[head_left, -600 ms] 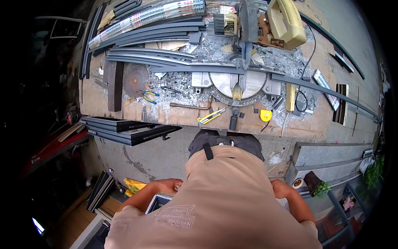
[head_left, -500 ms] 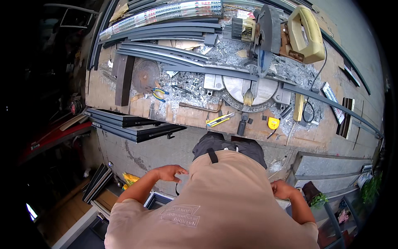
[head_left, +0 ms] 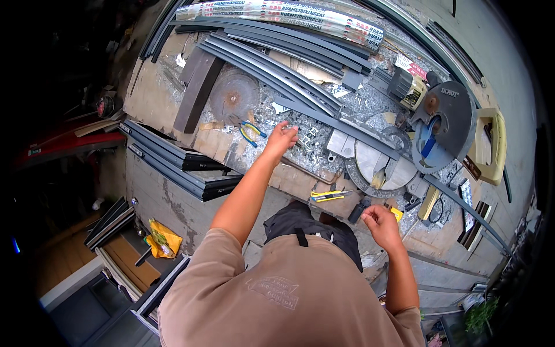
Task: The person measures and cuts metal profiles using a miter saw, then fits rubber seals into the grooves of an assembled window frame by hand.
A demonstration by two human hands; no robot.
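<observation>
My left hand (head_left: 281,140) reaches over the bench, above small metal offcuts (head_left: 312,139) and near a long grey metal bar (head_left: 341,126). Its fingers are loosely bent and apart, with nothing plainly held. The bar lies across the bed of a mitre saw (head_left: 378,162), whose blade guard and cream handle (head_left: 496,147) are raised. Over the bench's near edge is my right hand (head_left: 383,226), loosely curled with a gap between thumb and fingers. Beside it are a yellow tape measure (head_left: 396,213), partly hidden, and a dark block (head_left: 359,211). Left of them lies a yellow utility knife (head_left: 330,196).
Blue-and-yellow pliers (head_left: 252,133) and a round saw blade (head_left: 234,97) lie left of the offcuts, beside a dark beam (head_left: 198,89). Grey profiles (head_left: 272,72) and wrapped bars (head_left: 283,16) fill the far side. Black frame pieces (head_left: 185,165) jut out at left.
My left hand has moved from beside my body up and forward over the bench. My right hand has risen to the bench's near edge. The view has turned, shifting the saw right.
</observation>
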